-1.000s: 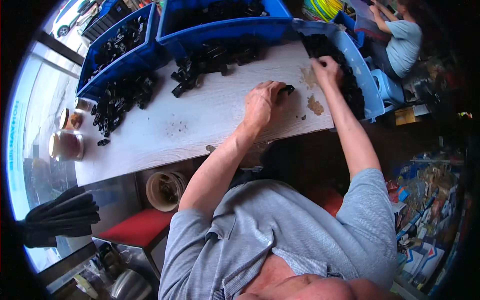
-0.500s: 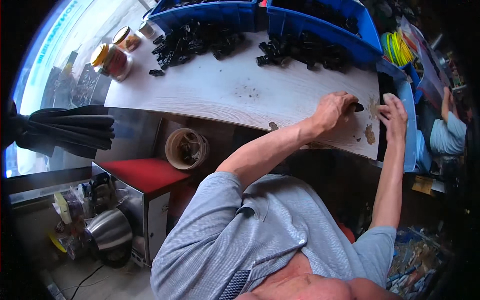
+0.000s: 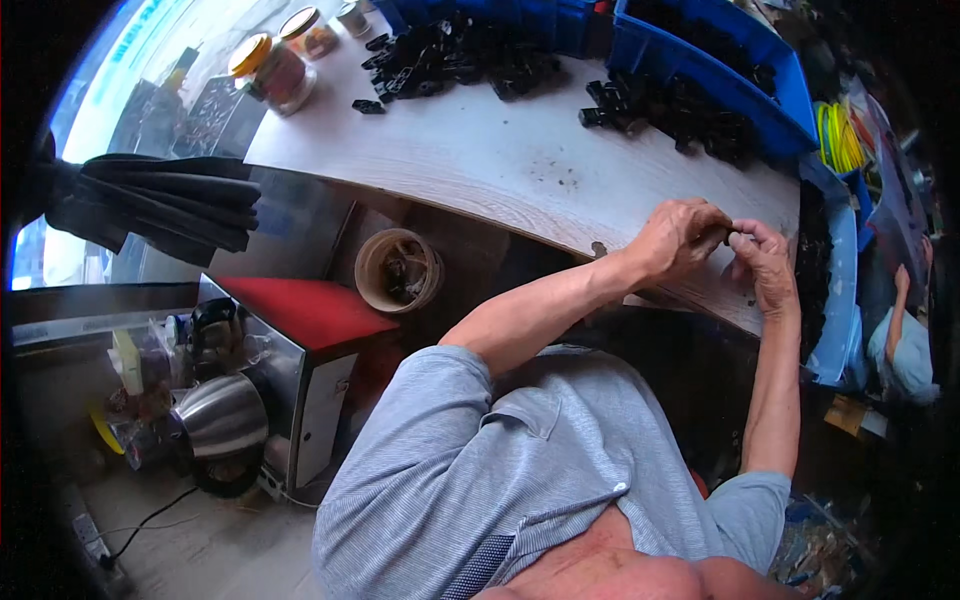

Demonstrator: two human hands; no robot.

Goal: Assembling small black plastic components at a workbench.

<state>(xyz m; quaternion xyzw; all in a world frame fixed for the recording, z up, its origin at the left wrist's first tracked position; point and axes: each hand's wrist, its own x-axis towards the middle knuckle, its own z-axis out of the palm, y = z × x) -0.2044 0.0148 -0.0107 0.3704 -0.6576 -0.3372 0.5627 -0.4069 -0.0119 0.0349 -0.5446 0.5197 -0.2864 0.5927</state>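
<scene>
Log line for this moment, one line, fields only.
left hand: pinching small black part | right hand: fingertips on same part | location: over table front edge | nearby: black parts pile, blue bin

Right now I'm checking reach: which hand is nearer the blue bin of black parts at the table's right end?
Right. The right hand is beside the blue bin; the left hand sits farther left.
</scene>
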